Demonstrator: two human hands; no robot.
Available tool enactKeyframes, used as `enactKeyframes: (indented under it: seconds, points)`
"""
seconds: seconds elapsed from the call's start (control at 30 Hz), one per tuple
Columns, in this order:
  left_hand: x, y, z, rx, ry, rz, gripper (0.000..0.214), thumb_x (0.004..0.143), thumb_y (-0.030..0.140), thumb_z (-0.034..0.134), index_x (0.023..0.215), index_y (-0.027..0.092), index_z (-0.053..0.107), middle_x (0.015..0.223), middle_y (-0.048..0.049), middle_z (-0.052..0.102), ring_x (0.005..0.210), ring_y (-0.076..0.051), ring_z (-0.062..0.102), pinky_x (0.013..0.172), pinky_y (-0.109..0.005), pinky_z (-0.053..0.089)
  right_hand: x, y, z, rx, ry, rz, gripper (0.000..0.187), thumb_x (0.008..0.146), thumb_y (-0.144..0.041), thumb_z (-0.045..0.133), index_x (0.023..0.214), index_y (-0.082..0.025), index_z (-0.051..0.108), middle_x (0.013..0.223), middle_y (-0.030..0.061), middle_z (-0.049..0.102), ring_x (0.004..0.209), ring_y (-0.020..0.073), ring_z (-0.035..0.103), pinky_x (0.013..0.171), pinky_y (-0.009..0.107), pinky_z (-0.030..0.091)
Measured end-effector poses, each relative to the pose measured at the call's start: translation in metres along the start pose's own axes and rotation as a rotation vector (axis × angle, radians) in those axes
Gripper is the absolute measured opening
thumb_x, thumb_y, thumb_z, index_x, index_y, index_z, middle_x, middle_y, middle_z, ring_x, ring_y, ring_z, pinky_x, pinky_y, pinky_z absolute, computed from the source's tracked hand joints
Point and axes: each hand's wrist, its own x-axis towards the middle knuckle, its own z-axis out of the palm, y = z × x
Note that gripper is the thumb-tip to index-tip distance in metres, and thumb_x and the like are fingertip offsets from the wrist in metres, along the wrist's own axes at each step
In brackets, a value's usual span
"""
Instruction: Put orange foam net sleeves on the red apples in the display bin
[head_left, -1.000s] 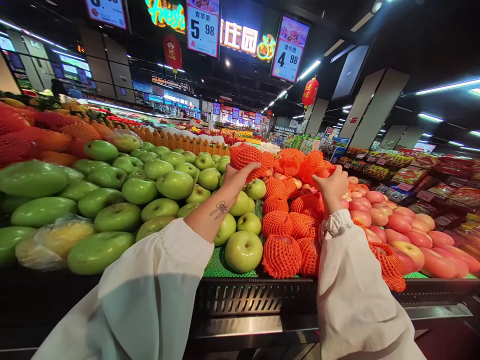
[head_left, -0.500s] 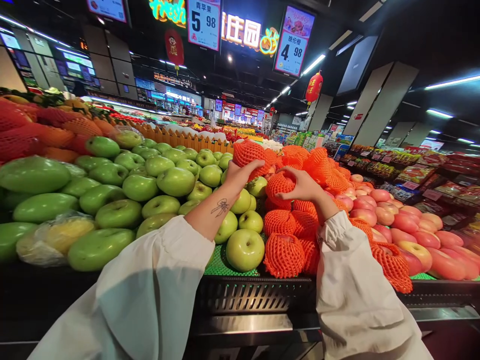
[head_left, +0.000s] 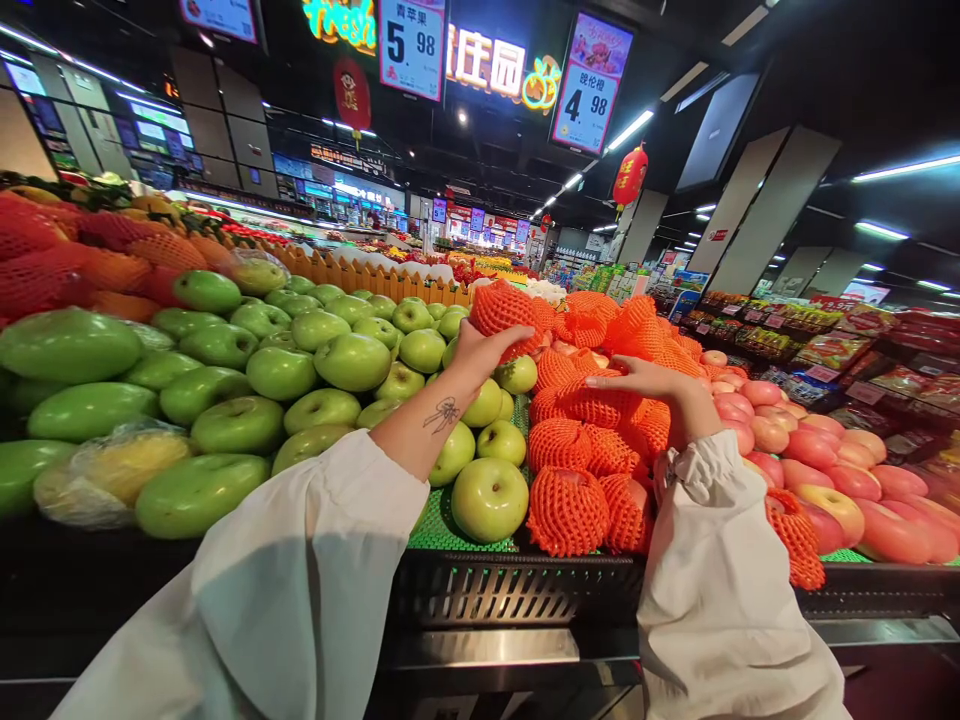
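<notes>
An apple in an orange foam net (head_left: 501, 305) is in the grip of my left hand (head_left: 480, 350), at the back of the netted pile. My right hand (head_left: 651, 380) hovers over or rests on the netted apples (head_left: 561, 442), its fingers stretched to the left and nothing held; whether it touches them I cannot tell. Bare green apples (head_left: 491, 498) lie left of the netted pile, and bare pink-red apples (head_left: 804, 440) lie to the right of my right hand.
The black slotted front edge (head_left: 517, 590) of the display runs below the fruit. A plastic-wrapped yellow fruit (head_left: 112, 475) lies among the green ones at left. Packaged goods (head_left: 847, 345) fill shelves at right. Price screens (head_left: 591, 82) hang overhead.
My right hand has let go of a netted apple, which lies on the pile, and has moved right with its fingers stretched. My left hand stays in place with its netted apple.
</notes>
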Motion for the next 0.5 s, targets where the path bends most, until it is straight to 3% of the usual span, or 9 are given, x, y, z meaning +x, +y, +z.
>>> enactKeyframes:
  seconds: [0.13, 0.27, 0.37, 0.5]
  points:
    - [0.003, -0.005, -0.001, 0.178, -0.020, 0.079, 0.085, 0.057, 0.034, 0.089, 0.129, 0.022, 0.044, 0.133, -0.0149, 0.059, 0.123, -0.034, 0.059, 0.105, -0.050, 0.048, 0.002, -0.012, 0.013, -0.130, -0.062, 0.031, 0.069, 0.060, -0.066, 0.084, 0.107, -0.018, 0.072, 0.111, 0.0166, 0.071, 0.104, 0.0367, 0.067, 0.098, 0.056, 0.050]
    - [-0.002, -0.005, -0.003, 0.495, -0.159, 0.255, 0.095, 0.048, 0.026, 0.090, 0.130, 0.022, 0.042, 0.133, -0.0157, 0.058, 0.125, -0.038, 0.055, 0.108, -0.055, 0.044, 0.003, -0.016, 0.016, -0.221, 0.017, 0.003, 0.068, 0.067, -0.076, 0.073, 0.099, -0.016, 0.071, 0.106, 0.0186, 0.070, 0.102, 0.0382, 0.066, 0.098, 0.060, 0.048]
    - [-0.008, -0.002, -0.003, 0.608, -0.243, 0.362, 0.092, 0.049, 0.023, 0.088, 0.131, 0.022, 0.043, 0.136, -0.0156, 0.055, 0.127, -0.038, 0.053, 0.111, -0.055, 0.042, 0.001, -0.022, 0.017, -0.078, 0.125, -0.207, 0.068, 0.076, -0.077, 0.063, 0.109, -0.018, 0.068, 0.122, 0.0176, 0.065, 0.118, 0.0363, 0.061, 0.108, 0.057, 0.044]
    - [-0.012, 0.002, -0.003, 0.630, -0.335, 0.478, 0.093, 0.053, 0.020, 0.085, 0.136, 0.023, 0.043, 0.141, -0.0142, 0.051, 0.130, -0.037, 0.052, 0.111, -0.054, 0.043, -0.007, -0.042, 0.029, 0.253, -0.054, -0.488, 0.085, 0.072, -0.068, 0.074, 0.142, -0.027, 0.047, 0.152, 0.0108, 0.049, 0.130, 0.0312, 0.056, 0.111, 0.049, 0.045]
